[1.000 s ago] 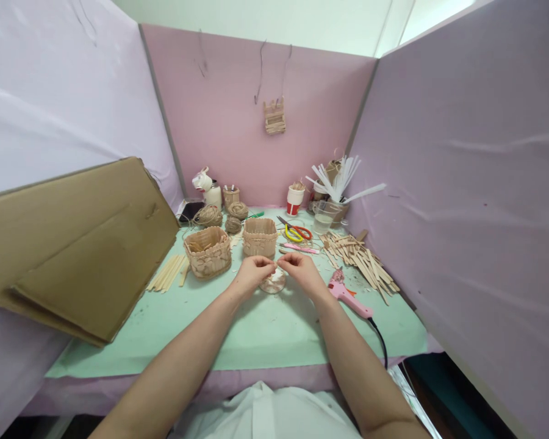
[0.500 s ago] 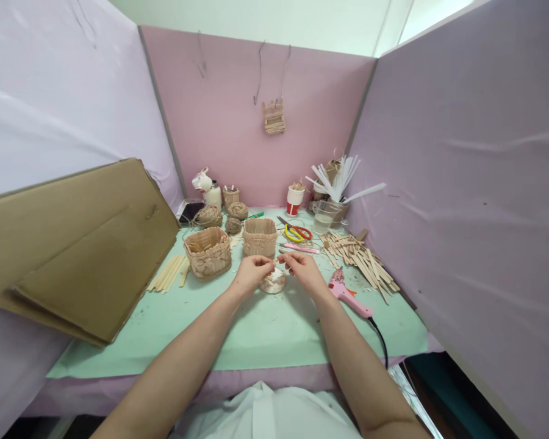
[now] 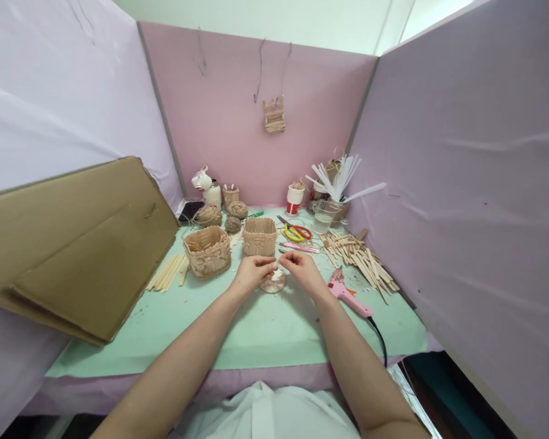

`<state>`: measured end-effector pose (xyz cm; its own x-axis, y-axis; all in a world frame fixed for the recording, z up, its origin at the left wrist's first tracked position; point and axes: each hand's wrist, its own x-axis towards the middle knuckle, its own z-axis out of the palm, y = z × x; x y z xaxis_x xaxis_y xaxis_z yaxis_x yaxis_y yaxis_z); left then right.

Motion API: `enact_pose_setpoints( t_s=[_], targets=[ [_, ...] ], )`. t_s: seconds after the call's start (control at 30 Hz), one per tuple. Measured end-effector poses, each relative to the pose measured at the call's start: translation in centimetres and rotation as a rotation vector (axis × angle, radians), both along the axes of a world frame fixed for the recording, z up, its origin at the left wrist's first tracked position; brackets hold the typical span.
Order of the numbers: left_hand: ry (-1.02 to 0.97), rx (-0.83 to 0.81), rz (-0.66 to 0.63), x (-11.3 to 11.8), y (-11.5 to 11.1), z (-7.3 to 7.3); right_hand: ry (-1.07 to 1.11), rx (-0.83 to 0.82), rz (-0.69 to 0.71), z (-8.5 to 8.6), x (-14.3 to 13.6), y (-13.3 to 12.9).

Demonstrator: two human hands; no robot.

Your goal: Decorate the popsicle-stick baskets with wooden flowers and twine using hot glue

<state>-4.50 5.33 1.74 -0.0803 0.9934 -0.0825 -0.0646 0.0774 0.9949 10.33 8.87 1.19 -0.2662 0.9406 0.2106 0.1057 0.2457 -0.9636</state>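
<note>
My left hand (image 3: pixel 255 271) and my right hand (image 3: pixel 301 269) hover close together over a small round whitish dish (image 3: pixel 273 283) on the green tabletop. Both have thumb and fingers pinched. Something small and pale seems to be between the fingertips, too tiny to name. Just behind my hands stands a square basket of wooden sticks (image 3: pixel 260 236). A second stick basket (image 3: pixel 207 252), with loose sticks inside, is to the left. Right of my right hand lies a pink glue gun (image 3: pixel 350 297) with a black cord.
Flat sticks (image 3: pixel 167 273) lie at left beside a large cardboard sheet (image 3: pixel 86 256). At right are a pile of wooden sticks (image 3: pixel 361 259), scissors (image 3: pixel 295 230) and a cup of white glue sticks (image 3: pixel 336 183). Twine balls (image 3: pixel 209 215) sit at the back.
The fingertips of both hands have shifted very slightly while staying pinched above the dish. The view has tilted a little; nothing else has visibly moved.
</note>
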Motion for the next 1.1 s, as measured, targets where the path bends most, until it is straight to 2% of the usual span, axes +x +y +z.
enact_pose_setpoints(
  t_s=[0.1,0.27,0.33,0.57,0.73,0.93,1.1],
  targets=[
    [-0.129,-0.053,-0.033,-0.3,0.2,-0.3,0.016,-0.018,-0.01,0.0,0.1,0.2],
    [-0.481,-0.384,-0.337,-1.3,0.4,-0.3,0.058,-0.067,0.049,0.3,0.1,-0.1],
    [-0.62,-0.482,-0.421,-1.5,0.4,-0.1,0.078,-0.074,0.076,0.4,0.1,-0.2],
    [-0.827,-0.589,-0.516,-1.9,0.7,-0.1,0.215,-0.159,0.156,0.2,0.2,-0.3],
    [-0.871,-0.568,-0.534,-1.9,0.5,0.0,0.266,-0.222,0.227,0.2,0.2,-0.5],
    [-0.825,-0.503,-0.455,-1.6,0.3,0.6,0.236,-0.165,0.15,-0.1,0.0,-0.3],
    [-0.726,-0.382,-0.367,-1.4,0.6,0.2,0.269,-0.157,0.149,0.0,-0.1,-0.2]
  ],
)
